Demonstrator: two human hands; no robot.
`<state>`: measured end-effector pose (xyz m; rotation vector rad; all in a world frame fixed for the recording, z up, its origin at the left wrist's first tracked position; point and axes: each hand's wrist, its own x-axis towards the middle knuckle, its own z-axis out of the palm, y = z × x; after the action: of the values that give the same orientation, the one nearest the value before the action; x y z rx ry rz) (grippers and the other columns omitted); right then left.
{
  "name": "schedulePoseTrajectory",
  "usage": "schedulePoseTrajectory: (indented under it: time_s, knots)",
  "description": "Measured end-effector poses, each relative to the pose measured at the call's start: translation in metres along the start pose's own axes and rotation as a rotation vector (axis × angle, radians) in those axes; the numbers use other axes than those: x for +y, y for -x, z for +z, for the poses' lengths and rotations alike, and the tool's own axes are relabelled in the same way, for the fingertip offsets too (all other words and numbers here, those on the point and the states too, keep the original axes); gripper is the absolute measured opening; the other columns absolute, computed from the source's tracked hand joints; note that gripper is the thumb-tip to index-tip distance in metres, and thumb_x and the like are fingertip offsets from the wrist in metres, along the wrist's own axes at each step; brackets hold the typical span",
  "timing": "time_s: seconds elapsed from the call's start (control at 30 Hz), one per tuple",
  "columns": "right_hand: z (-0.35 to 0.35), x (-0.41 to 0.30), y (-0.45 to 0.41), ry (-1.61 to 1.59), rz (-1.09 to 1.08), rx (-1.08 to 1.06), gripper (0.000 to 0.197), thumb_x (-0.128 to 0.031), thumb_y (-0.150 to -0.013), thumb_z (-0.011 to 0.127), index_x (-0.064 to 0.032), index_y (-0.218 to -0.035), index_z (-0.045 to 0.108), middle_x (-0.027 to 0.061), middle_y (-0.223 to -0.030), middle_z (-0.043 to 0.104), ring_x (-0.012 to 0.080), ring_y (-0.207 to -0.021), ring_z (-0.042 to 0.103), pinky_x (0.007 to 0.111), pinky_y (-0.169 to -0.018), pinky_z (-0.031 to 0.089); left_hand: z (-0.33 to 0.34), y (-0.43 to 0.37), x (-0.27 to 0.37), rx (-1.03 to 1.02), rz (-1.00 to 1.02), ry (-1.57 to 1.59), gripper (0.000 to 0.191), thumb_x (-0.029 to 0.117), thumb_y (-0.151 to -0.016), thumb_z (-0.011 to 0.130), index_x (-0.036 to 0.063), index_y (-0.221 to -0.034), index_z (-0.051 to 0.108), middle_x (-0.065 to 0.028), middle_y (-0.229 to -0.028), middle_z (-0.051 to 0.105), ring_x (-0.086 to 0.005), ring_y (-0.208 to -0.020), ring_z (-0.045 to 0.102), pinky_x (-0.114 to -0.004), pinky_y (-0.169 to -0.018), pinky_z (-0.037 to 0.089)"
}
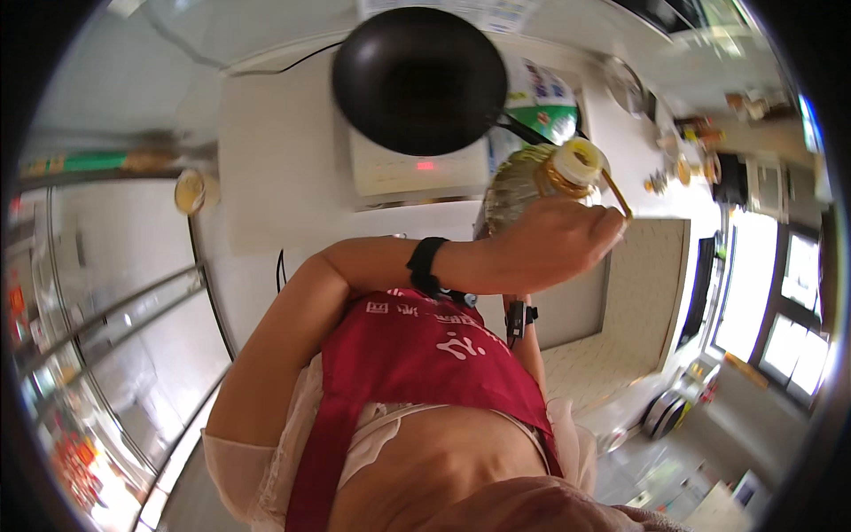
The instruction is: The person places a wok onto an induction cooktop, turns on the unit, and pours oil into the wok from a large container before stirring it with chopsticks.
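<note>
My left hand (565, 243), with a black band at its wrist, reaches across my front to the right. Its fingers are curled at the end of a thin yellow strip (617, 193) beside the neck of a large clear plastic bottle (518, 193) of yellowish liquid. The bottle's pale yellow mouth is uncovered and faces up. My right forearm (530, 352) shows below, with a small black device at the wrist; my right hand is hidden behind the left arm and the bottle. A black wok (419, 80) rests on a white cooktop (419, 173) with a lit red display.
A green and white printed bag (542, 110) lies behind the wok's handle. A glass lid (625, 86) stands at the back right. To the left, a cup with pale contents (191, 191) sits near the counter's edge. A black cord runs behind the wok.
</note>
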<state>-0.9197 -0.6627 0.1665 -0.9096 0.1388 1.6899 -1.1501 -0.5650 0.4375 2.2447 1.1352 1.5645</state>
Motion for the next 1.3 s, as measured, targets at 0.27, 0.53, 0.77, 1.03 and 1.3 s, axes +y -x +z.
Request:
schedulePoseTrajectory:
  time_s: [0.27, 0.53, 0.77, 1.03, 1.3]
  knots:
    - [-0.056, -0.076, 0.016, -0.146, -0.111, -0.07, 0.053, -0.042, -0.107, 0.04, -0.0081, -0.148, 0.043, 0.0107, -0.146, 0.052, 0.0307, -0.133, 0.051, 0.05, -0.114, 0.041, 0.09, -0.011, 0.069, -0.054, 0.075, 0.058, 0.022, 0.013, -0.087, 0.077, 0.0057, -0.09, 0.056, -0.0065, -0.07, 0.058, -0.0226, -0.062, 0.064, -0.034, -0.056, 0.051]
    - [-0.13, -0.207, 0.022, -0.191, -0.201, -0.147, 0.055, -0.043, -0.108, 0.038, -0.0074, -0.149, 0.043, 0.0119, -0.148, 0.051, 0.031, -0.134, 0.05, 0.051, -0.115, 0.04, 0.232, -0.033, 0.152, -0.207, -0.035, 0.205, 0.02, 0.016, -0.09, 0.074, 0.003, -0.099, 0.061, -0.0118, -0.079, 0.067, -0.0292, -0.068, 0.069, -0.039, -0.061, 0.054]
    - [-0.162, -0.315, 0.016, -0.155, -0.293, -0.12, 0.055, -0.043, -0.108, 0.035, -0.0095, -0.151, 0.042, 0.0118, -0.154, 0.045, 0.0315, -0.14, 0.045, 0.052, -0.118, 0.036, 0.328, -0.092, 0.187, -0.354, -0.173, 0.353, 0.018, 0.019, -0.094, 0.07, 0.0019, -0.097, 0.064, -0.0159, -0.073, 0.067, -0.0268, -0.063, 0.068, -0.033, -0.058, 0.05]
    - [-0.187, -0.432, -0.072, 0.055, -0.077, -0.277, 0.064, -0.055, -0.105, 0.035, -0.0106, -0.152, 0.036, 0.0136, -0.146, 0.051, 0.0347, -0.135, 0.048, 0.053, -0.114, 0.038, 0.435, -0.176, 0.155, -0.267, -0.211, 0.391, 0.022, 0.02, -0.092, 0.071, -0.001, -0.096, 0.07, -0.0129, -0.073, 0.068, -0.0142, -0.062, 0.059, -0.03, -0.061, 0.048]
    - [-0.223, -0.536, -0.106, -0.02, -0.07, -0.227, 0.053, -0.049, -0.107, 0.032, -0.0058, -0.135, 0.045, 0.027, -0.154, 0.04, 0.0422, -0.142, 0.04, 0.061, -0.116, 0.035, 0.511, -0.24, 0.059, -0.15, -0.275, 0.111, 0.027, 0.028, -0.093, 0.072, 0.0019, -0.092, 0.071, -0.0108, -0.071, 0.069, -0.0184, -0.063, 0.066, -0.032, -0.063, 0.05]
